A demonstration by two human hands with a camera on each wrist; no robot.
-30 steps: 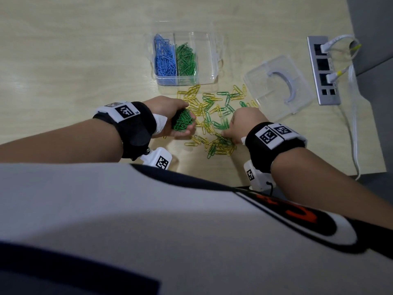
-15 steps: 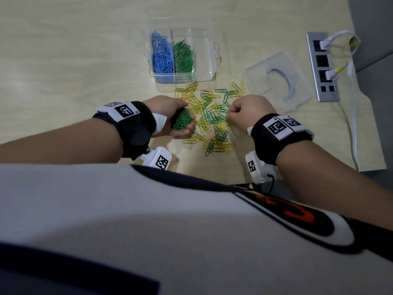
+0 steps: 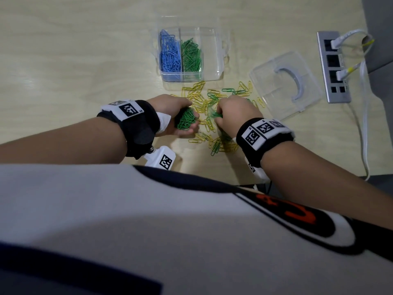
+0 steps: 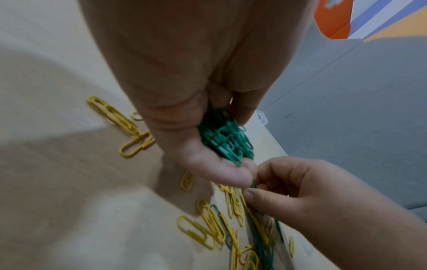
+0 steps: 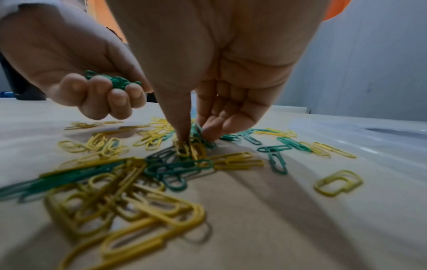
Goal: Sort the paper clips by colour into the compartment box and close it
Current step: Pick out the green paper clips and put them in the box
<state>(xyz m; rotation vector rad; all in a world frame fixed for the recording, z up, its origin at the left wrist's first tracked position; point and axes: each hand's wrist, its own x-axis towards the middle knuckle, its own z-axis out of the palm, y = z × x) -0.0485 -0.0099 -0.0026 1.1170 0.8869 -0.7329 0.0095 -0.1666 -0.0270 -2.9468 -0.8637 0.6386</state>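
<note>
Your left hand (image 3: 177,116) grips a bunch of green clips (image 3: 185,122); your right hand (image 3: 236,112) pinches what looks like 1 green clip (image 3: 217,114) (blurred) above the mixed pile (image 5: 161,164).

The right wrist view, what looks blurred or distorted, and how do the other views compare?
Right wrist view: nearest yellow clips stretched and soft; right hand casts shadows. Left wrist view: left hand soft close up. Head view: dim, edges bowed, compartment box sharp.
</note>
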